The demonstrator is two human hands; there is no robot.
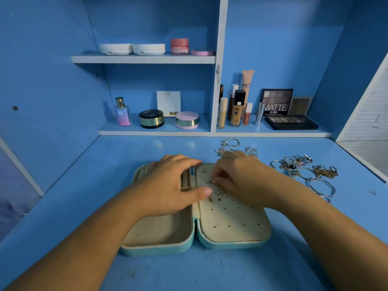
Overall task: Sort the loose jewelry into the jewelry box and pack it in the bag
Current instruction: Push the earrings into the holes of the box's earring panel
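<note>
Most of the loose jewelry (304,169) lies near the desk's right edge. The jewelry box (231,238) sits open mid-desk. The left grip (168,185), fingers spread, steadies it. The right grip (237,177) pinches a small piece, hidden by its fingers, at the holed panel. Judged step: pinning earrings. The next move calls for fetching another piece.

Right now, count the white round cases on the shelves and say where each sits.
2. Both on the upper shelf: left white case at the left end, right white case beside it, left of the pink jar. None appears hidden.
</note>
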